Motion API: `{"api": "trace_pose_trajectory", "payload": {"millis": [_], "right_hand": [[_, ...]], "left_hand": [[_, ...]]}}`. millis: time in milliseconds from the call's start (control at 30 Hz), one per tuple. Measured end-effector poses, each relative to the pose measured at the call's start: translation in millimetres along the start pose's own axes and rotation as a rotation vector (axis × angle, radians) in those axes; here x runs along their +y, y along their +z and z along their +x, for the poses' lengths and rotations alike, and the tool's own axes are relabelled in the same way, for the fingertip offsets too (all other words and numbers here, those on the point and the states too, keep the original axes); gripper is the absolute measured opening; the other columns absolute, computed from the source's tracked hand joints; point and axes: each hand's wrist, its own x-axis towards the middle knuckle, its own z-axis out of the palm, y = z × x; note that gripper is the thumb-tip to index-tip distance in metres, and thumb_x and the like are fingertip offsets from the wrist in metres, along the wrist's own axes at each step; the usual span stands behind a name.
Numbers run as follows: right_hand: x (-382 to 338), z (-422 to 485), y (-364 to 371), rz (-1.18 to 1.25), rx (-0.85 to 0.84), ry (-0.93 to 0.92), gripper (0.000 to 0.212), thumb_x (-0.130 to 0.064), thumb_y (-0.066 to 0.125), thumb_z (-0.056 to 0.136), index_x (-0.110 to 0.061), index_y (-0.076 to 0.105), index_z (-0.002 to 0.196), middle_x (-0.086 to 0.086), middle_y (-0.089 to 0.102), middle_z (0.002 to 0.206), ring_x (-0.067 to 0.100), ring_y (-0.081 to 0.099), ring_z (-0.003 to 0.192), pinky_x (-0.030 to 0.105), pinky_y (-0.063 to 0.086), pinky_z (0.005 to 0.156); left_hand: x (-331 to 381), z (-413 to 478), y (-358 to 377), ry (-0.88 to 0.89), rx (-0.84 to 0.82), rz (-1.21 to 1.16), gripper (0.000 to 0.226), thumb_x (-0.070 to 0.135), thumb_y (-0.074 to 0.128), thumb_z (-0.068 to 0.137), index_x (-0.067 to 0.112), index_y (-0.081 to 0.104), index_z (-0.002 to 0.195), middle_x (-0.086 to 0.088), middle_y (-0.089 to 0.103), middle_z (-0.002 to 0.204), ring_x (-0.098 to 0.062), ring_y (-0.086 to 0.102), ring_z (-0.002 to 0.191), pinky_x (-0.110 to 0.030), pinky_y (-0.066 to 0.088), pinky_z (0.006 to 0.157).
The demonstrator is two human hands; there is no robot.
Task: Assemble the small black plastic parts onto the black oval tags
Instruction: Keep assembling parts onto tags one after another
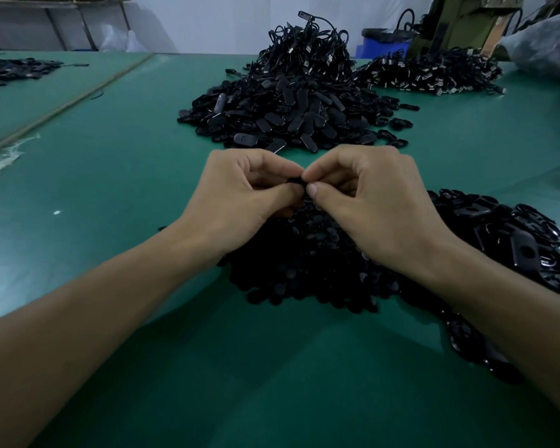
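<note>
Left hand (240, 192) and right hand (366, 195) are both pinching a small black piece (295, 181) between fingertips over the parts pile (304, 263), risking it slipping into the heap.

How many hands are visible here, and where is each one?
2. The left hand and the right hand meet at the centre, above a heap of black parts, both pinching one small black piece between them. No other hand shows.

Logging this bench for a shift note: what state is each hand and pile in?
left hand: pinches the black piece.
right hand: pinches the same piece.
black piece: held between both hands, mostly hidden.
small parts pile: loose heap under the hands.
oval tags pile: loose heap beyond the hands.
</note>
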Motion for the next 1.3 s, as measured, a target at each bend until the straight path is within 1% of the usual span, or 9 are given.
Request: {"api": "trace_pose_trajectory", "payload": {"millis": [167, 367, 500, 567, 633, 767, 833, 1100, 1300], "right_hand": [[0.9, -1.4, 0.8, -0.013, -0.006, 0.027, 0.012, -0.010, 0.070, 0.090, -0.021, 0.072, 0.091, -0.011, 0.069, 0.074, -0.001, 0.065, 0.076, 0.019, 0.054, 0.071], [1.1, -0.5, -0.2, 0.017, -0.006, 0.035, 0.018, -0.010, 0.072, 0.088, -0.028, 0.069, 0.083, -0.011, 0.068, 0.068, -0.002, 0.066, 0.069, 0.018, 0.055, 0.067], [2.0, -1.0, 0.7, 0.078, 0.019, 0.069, 0.021, -0.012, 0.073, 0.087, -0.029, 0.063, 0.081, -0.005, 0.070, 0.067, 0.004, 0.068, 0.064, 0.029, 0.060, 0.063], [2.5, -0.9, 0.7, 0.089, 0.035, 0.092, 0.021, -0.013, 0.075, 0.087, -0.028, 0.062, 0.080, -0.003, 0.070, 0.066, 0.005, 0.069, 0.062, 0.033, 0.061, 0.062], [2.4, -0.5, 0.0, 0.082, 0.028, 0.100, 0.019, -0.013, 0.075, 0.087, -0.026, 0.064, 0.079, -0.004, 0.070, 0.065, 0.005, 0.069, 0.062, 0.035, 0.061, 0.063], [-0.9, -1.4, 1.3, 0.076, -0.012, 0.072, 0.017, -0.008, 0.069, 0.090, -0.025, 0.066, 0.085, -0.006, 0.070, 0.070, 0.004, 0.068, 0.067, 0.031, 0.060, 0.066], [-3.1, -2.8, 2.9, 0.048, -0.029, 0.040, 0.017, -0.007, 0.066, 0.092, -0.024, 0.064, 0.089, -0.007, 0.070, 0.075, 0.003, 0.067, 0.071, 0.028, 0.057, 0.066], [-5.9, -5.0, 0.0, -0.016, -0.026, -0.016, 0.017, -0.005, 0.064, 0.092, -0.022, 0.062, 0.089, -0.007, 0.068, 0.077, 0.005, 0.066, 0.070, 0.028, 0.055, 0.065], [-3.2, -4.6, 0.5, -0.054, -0.013, -0.069, 0.012, -0.008, 0.065, 0.092, -0.019, 0.061, 0.089, -0.005, 0.067, 0.069, 0.009, 0.064, 0.062, 0.030, 0.051, 0.057]], "left_hand": [[0.6, -1.0, 0.6, 0.006, -0.035, 0.031, 0.016, 0.001, 0.078, 0.082, 0.013, 0.075, 0.092, -0.006, 0.078, 0.084, -0.015, 0.075, 0.075, -0.026, 0.062, 0.073], [0.2, -0.9, -0.3, 0.107, -0.035, 0.163, 0.026, -0.004, 0.076, 0.082, 0.019, 0.075, 0.093, 0.001, 0.079, 0.086, -0.012, 0.075, 0.082, -0.030, 0.061, 0.082], [-1.3, -0.2, 0.4, 0.144, -0.028, 0.153, 0.023, 0.006, 0.076, 0.079, 0.024, 0.073, 0.093, 0.002, 0.078, 0.088, -0.012, 0.075, 0.085, -0.028, 0.059, 0.082], [-1.9, -0.9, 1.6, 0.194, -0.019, 0.214, 0.021, 0.011, 0.075, 0.080, 0.026, 0.072, 0.094, 0.004, 0.078, 0.088, -0.010, 0.074, 0.084, -0.028, 0.059, 0.082], [-1.9, -2.7, 3.1, 0.260, -0.017, 0.315, 0.022, 0.007, 0.074, 0.084, 0.024, 0.072, 0.098, 0.009, 0.076, 0.088, -0.003, 0.073, 0.084, -0.024, 0.058, 0.081], [-0.8, -3.7, 2.7, 0.319, 0.015, 0.395, 0.026, 0.001, 0.070, 0.087, 0.025, 0.070, 0.097, 0.022, 0.072, 0.079, 0.008, 0.069, 0.077, -0.007, 0.050, 0.070], [-0.2, -3.3, 2.1, 0.339, 0.033, 0.406, 0.022, 0.002, 0.070, 0.088, 0.023, 0.072, 0.096, 0.023, 0.070, 0.075, 0.010, 0.067, 0.073, -0.004, 0.046, 0.067], [1.9, -4.1, 1.3, 0.395, 0.010, 0.449, 0.029, -0.002, 0.075, 0.082, 0.023, 0.073, 0.097, 0.025, 0.068, 0.078, 0.012, 0.066, 0.073, -0.003, 0.047, 0.068], [0.4, -3.8, 1.2, 0.370, 0.005, 0.465, 0.027, 0.000, 0.073, 0.082, 0.022, 0.074, 0.097, 0.019, 0.072, 0.081, 0.009, 0.067, 0.074, -0.005, 0.047, 0.068]]}}
